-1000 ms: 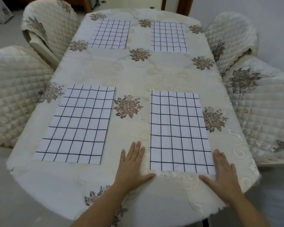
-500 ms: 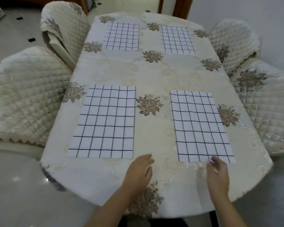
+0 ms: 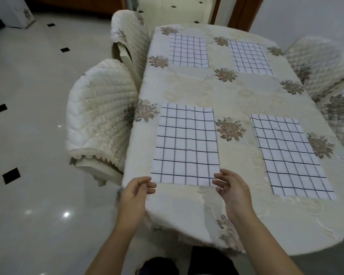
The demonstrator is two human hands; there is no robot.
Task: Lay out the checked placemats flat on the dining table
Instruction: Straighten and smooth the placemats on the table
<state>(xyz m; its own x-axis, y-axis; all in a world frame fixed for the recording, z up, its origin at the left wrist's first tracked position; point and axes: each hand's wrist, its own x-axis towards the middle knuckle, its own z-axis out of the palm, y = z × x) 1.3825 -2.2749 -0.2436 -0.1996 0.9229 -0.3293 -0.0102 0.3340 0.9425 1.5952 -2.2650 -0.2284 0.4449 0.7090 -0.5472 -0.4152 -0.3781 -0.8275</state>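
Four mats flat on the table (image 3: 216, 96), 2x2: near-left mat (image 3: 186, 145), near-right mat (image 3: 290, 155), far-left mat (image 3: 188, 50), far-right mat (image 3: 249, 57). All are well apart, with tablecloth showing between them (floral, cream). Both my hands are at the near edge of the near-left mat. Left hand (image 3: 134, 195) is at its near-left corner, thumb and fingers curled close together. Can't tell whether it's pinching the cloth or just beside it, since the corner is partly hidden. Right hand (image 3: 233, 193) is at the near-right corner, fingers loosely curved and spread, tips over the edge, not closed on anything. Quilted chair (image 3: 99, 120) sits just beside the table's left side.
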